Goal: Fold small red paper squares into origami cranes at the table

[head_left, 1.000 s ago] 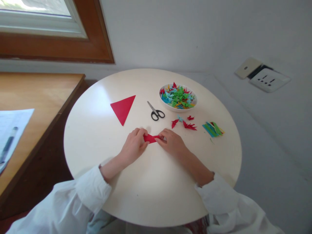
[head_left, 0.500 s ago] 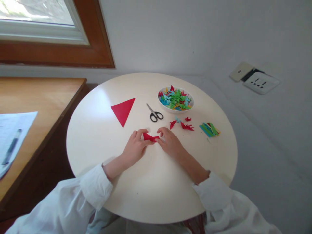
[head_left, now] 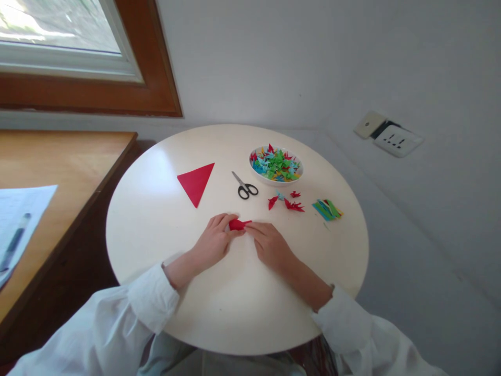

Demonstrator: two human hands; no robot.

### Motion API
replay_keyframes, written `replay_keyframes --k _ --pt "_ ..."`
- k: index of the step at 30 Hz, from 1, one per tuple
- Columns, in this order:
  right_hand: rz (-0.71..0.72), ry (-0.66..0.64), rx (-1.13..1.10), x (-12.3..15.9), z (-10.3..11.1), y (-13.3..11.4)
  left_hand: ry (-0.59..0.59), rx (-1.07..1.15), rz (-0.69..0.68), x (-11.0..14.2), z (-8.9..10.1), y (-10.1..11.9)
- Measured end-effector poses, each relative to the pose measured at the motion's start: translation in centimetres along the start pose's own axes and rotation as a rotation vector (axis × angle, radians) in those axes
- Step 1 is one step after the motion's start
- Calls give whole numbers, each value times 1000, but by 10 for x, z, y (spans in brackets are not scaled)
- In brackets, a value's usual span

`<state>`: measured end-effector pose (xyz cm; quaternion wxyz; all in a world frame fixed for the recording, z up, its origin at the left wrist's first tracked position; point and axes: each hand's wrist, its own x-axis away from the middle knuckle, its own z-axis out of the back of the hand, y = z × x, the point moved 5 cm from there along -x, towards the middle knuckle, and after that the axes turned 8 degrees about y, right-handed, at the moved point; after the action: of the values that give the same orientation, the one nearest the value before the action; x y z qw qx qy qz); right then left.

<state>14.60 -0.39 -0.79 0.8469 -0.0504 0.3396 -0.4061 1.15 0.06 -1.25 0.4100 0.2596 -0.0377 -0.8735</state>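
Observation:
A small piece of folded red paper (head_left: 237, 224) lies low over the white round table (head_left: 235, 297), between my two hands. My left hand (head_left: 215, 234) grips its left end between thumb and fingers. At its right end, the fingers of my right hand (head_left: 272, 244) are pressed together on the narrow tip. Beyond the hands rest black-handled scissors (head_left: 245, 189) with their blades together, and a larger red paper triangle (head_left: 196, 184). Several little folded paper cranes (head_left: 293, 205), mostly red, lie past my right hand.
A white oval bowl (head_left: 276, 182) full of colourful paper cranes stands at the back. Cut paper strips (head_left: 327, 210) lie in a stack at the right. On the left, a wooden desk (head_left: 78, 156) carries a paper sheet (head_left: 35, 203) and a pen (head_left: 15, 243).
My right hand's fingers have closed from a spread pinch onto the red paper's right tip, now covering more of it. My left hand keeps its hold. The view has shifted slightly.

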Motion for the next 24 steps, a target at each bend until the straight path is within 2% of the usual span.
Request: replay_keyframes --k 6,13,17,21,24 --pt "33 -39 73 7 -4 -6 -17 0 -1 5 3 -3" --pt "34 -63 113 4 -4 -6 -4 -77 -23 15 14 -7" --pt "18 -111 167 0 -4 -10 -61 -69 -92 17 12 -5" --pt "30 -120 170 1 -3 -11 -115 -22 -76 19 6 -9" --pt "22 -97 168 5 1 -7 -104 19 -60 20 5 -12"
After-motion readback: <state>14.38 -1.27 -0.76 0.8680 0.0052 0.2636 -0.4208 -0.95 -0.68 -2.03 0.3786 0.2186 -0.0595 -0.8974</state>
